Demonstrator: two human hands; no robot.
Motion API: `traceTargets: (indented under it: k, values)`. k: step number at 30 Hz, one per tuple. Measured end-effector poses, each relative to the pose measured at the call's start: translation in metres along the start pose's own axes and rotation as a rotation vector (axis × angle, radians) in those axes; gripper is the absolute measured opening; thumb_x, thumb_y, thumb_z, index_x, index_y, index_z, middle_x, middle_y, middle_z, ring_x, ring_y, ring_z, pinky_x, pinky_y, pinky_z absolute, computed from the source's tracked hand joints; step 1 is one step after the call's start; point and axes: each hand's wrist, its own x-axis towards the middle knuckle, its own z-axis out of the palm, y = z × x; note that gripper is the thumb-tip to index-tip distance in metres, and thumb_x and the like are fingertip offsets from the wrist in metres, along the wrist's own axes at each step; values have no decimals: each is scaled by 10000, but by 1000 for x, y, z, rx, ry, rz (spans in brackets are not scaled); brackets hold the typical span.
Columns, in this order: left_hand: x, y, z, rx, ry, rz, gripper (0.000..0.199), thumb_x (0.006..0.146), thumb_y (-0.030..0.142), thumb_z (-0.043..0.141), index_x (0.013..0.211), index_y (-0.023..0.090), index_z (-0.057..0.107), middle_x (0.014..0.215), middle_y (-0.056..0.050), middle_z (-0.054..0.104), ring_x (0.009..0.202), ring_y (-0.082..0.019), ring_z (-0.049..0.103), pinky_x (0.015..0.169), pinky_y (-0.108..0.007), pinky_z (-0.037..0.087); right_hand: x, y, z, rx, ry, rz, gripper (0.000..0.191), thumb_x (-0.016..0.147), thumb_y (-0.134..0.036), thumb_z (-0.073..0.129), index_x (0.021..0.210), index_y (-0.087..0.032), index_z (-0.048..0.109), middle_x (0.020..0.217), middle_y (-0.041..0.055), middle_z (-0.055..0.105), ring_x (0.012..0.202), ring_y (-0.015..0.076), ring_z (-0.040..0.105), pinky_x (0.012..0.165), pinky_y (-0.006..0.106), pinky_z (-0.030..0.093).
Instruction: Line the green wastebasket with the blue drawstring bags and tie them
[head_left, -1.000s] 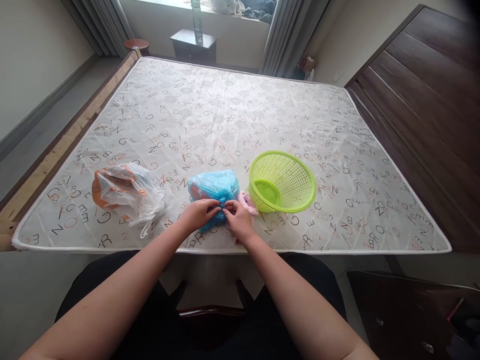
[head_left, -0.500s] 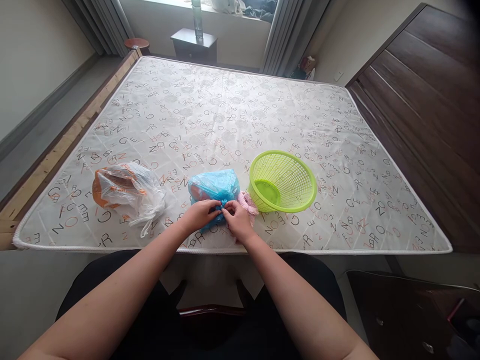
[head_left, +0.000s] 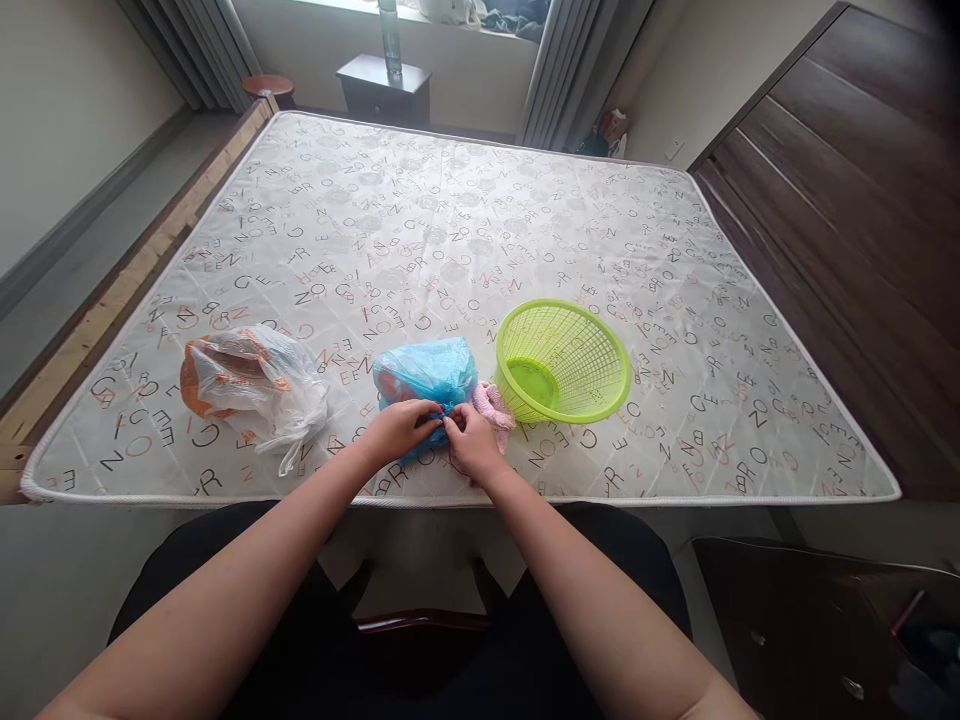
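A blue plastic bag [head_left: 427,365] lies near the front edge of the mattress, with something reddish showing faintly through its left side. My left hand [head_left: 405,428] pinches the gathered, knotted neck of the bag from the left. From the right, my right hand [head_left: 474,440] pinches the same gathered part, fingertips close to those of the left. Just past my right hand lies a pink cloth [head_left: 492,405], partly hidden by that hand. Touching the cloth on its right is a green plastic basket [head_left: 562,360], tilted so its inside shows.
A white and orange plastic bag [head_left: 255,385] lies to the left on the letter-printed mattress [head_left: 420,230]. A dark headboard [head_left: 840,250] rises on the right. Beyond the far edge, a bottle [head_left: 391,40] stands on a nightstand [head_left: 384,90], beside a round stool [head_left: 268,88].
Both hands stay at the knotted neck of the blue bag, with only small finger movements. The whole view has shifted slightly.
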Motion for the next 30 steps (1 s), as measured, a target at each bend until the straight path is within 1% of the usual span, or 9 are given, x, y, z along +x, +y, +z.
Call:
traceTargets:
  k: [10,18,30]
  values:
    - [1,3,-2,12,-27,-14,284,926,376,603,1126,222,733,1024,-45,768,867,-201,701,785,-299,533,0,4,3,-25,-20,13,157,860,-364,539,878,-214,582,845,7,652,781,178,597,737,304,454]
    - [0,2,1,3,-49,-21,284,925,393,585,1107,229,729,984,-36,756,847,-201,686,755,-296,518,1,6,5,-53,-28,30,81,831,-301,566,831,-220,556,820,-7,639,774,177,598,737,306,448]
    - [0,2,2,-8,-75,-15,278,938,400,536,1061,227,715,990,-43,747,851,-208,673,739,-306,501,0,10,9,-56,-52,34,88,832,-295,571,808,-226,522,777,-12,613,739,181,588,719,311,442]
